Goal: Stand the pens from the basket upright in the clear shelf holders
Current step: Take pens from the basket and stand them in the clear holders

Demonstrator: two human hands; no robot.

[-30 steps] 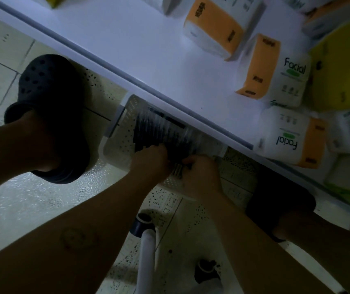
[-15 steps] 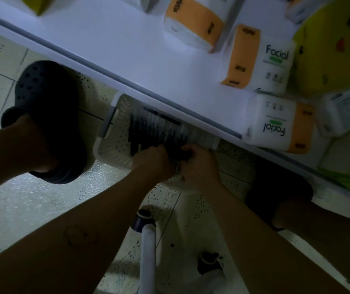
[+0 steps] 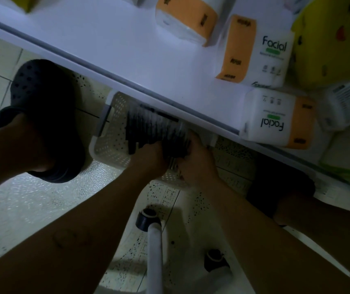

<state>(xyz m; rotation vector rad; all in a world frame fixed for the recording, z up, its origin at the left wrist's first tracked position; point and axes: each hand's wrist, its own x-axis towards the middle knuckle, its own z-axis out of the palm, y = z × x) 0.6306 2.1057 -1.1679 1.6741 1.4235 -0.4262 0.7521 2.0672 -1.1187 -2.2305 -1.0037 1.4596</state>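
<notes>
Basket (image 3: 114, 124): white, perforated, on floor tiles (image 3: 21, 209); far side tucked under front edge of shelf (image 3: 95, 43).
Pens (image 3: 153, 128): dark bundle lying flat in basket, mid to R end; blurred, can't count.
L hand (image 3: 148, 160): over basket's near edge, fingers curled on near side of bundle.
R hand (image 3: 197, 160): at basket's R end, grasping same bundle, just beside L hand.
Shelf top: "Facial" tissue packs (image 3: 276, 122) nr front edge, R part.
Floor: black clog (image 3: 42, 115) L of basket; white tube leg (image 3: 154, 251) nearer cam.

Left hand (image 3: 149, 159), right hand (image 3: 196, 160) on pens (image 3: 148, 128)
</notes>
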